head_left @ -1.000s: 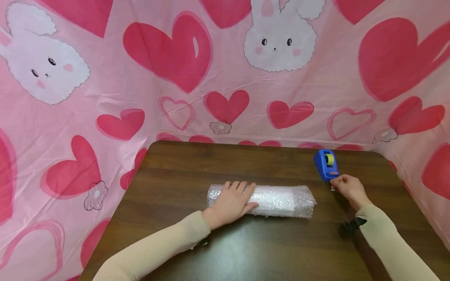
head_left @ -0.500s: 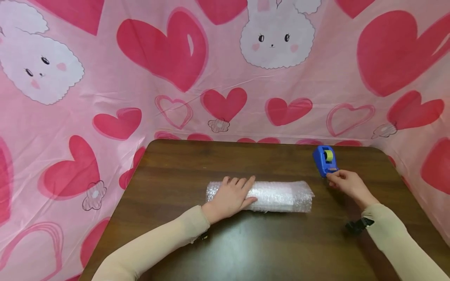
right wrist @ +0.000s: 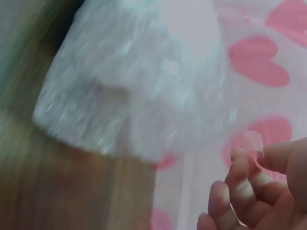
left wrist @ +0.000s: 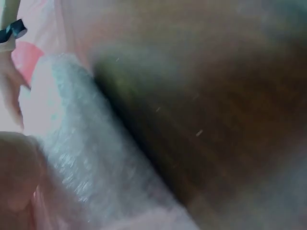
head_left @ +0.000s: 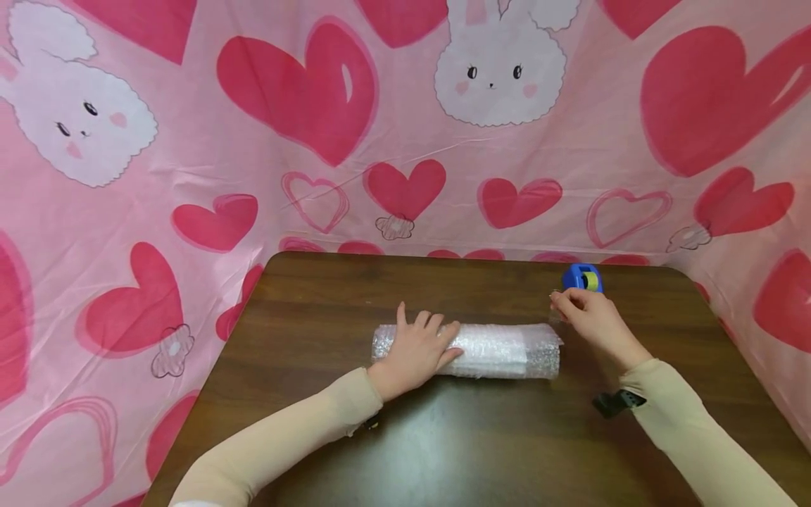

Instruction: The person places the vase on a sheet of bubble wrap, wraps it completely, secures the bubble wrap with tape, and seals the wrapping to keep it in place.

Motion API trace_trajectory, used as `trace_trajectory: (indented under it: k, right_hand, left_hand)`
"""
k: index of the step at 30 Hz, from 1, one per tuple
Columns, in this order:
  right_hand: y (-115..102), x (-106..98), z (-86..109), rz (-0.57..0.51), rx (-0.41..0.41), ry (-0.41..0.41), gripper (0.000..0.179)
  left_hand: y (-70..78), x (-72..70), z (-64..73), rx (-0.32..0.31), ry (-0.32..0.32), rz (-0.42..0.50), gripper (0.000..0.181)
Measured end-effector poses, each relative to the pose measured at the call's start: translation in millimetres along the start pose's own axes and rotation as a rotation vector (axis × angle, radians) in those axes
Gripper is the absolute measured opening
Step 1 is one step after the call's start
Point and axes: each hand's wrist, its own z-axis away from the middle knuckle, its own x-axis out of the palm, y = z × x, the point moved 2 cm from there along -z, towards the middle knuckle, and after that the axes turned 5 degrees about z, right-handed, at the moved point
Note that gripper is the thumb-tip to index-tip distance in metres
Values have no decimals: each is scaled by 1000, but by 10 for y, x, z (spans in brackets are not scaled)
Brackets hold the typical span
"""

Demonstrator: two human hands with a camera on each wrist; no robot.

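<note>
A roll of bubble wrap [head_left: 491, 351] lies crosswise on the brown table, with something pale inside that I cannot make out. On its left part rests my left hand [head_left: 415, 355], fingers spread over the top and one finger raised. Just beyond the roll's right end, my right hand [head_left: 592, 320] pinches a small piece of clear tape [right wrist: 253, 139] between thumb and fingertips. Behind that hand stands a blue tape dispenser [head_left: 575, 276] with a yellow core, its front hidden by the hand. The right wrist view shows the roll's loose end close by, blurred.
The brown wooden table [head_left: 329, 296] has rounded far corners. A pink curtain [head_left: 253, 155] with hearts and rabbits hangs behind it and along the sides. A black strap [head_left: 617, 403] sits at my right wrist.
My right hand has come away from the dispenser's front edge and moved left toward the roll, with the piece of tape. My left hand stays on the roll; one finger has lifted.
</note>
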Motion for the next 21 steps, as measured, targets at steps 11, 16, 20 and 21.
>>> trace_trajectory:
  k: [11,16,20,21]
  right_hand:
    - [-561,179,-98,-26,-86,50,38]
    - [-771,403,-143,-45,-103,86,33]
    - [-910,569,-163,-14,-129,150,31]
    - [-938,604,-167,-7,-135,172,30]
  left_hand:
    - [7,70,12,0,42,74,55]
    - [-16,61,-3,4,33,104,60]
    - [-27,59,-9,-18,-2,111,69]
    - [-28,60,-9,-25,-11,116,71]
